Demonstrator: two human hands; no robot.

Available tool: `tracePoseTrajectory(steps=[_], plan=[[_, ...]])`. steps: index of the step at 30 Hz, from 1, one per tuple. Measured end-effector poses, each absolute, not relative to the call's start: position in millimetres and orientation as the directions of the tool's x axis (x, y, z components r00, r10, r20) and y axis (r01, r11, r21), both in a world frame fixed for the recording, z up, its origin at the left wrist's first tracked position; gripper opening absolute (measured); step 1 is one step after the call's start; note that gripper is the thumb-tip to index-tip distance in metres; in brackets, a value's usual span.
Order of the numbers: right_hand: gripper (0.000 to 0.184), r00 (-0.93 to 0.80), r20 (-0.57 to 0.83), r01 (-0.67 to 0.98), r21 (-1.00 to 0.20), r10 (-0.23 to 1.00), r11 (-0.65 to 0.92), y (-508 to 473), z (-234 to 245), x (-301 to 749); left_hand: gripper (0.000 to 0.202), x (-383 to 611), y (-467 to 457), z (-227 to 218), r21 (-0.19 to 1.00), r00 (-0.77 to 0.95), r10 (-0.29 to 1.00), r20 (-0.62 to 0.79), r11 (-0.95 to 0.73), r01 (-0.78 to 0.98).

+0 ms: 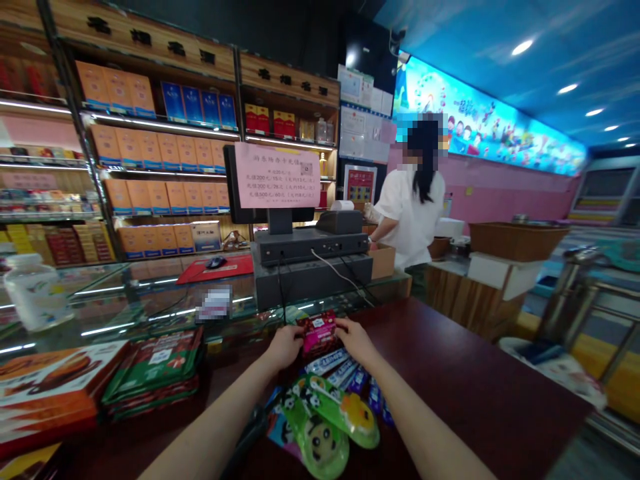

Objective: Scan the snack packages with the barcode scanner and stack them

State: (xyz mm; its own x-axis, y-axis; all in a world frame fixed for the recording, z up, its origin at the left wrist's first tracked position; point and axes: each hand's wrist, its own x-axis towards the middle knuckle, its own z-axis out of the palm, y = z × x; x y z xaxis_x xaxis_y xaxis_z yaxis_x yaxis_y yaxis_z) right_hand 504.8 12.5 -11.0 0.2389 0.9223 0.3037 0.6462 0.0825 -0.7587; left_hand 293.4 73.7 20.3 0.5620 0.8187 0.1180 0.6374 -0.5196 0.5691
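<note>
Both my hands hold a small dark pink packet [317, 331] upright at the far edge of a dark red counter [465, 380]. My left hand [284, 347] grips its left side and my right hand [354, 337] pinches its right side. Just below the packet lie several blue and white wrapped packets [334, 363] in a fan. Nearer to me sit green panda-faced toys [315, 433] and a yellow and green one [357, 417] in plastic packs.
A cash register with a pink sign [278, 175] stands on a glass case [125, 300] ahead. Flat green packs [157, 367] and orange boxes [50, 387] lie left. A person in a white shirt [413, 213] stands behind the counter. Shelves of boxes fill the back wall.
</note>
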Motion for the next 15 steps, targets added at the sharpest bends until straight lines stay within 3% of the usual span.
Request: tracePoseTrajectory(steps=[9,15], plan=[[0.049,0.239,0.392,0.467,-0.849,0.888,0.249,5.3,-7.0,480.8,0.038,252.6,52.7,49.2,0.638,0.548,0.790,0.275,-0.577,0.511],[0.054,0.147,0.379,0.433,-0.855,0.914,0.284,-3.1,17.3,430.0,0.043,189.3,45.5,66.3,0.600,0.478,0.784,0.396,-0.615,0.511]])
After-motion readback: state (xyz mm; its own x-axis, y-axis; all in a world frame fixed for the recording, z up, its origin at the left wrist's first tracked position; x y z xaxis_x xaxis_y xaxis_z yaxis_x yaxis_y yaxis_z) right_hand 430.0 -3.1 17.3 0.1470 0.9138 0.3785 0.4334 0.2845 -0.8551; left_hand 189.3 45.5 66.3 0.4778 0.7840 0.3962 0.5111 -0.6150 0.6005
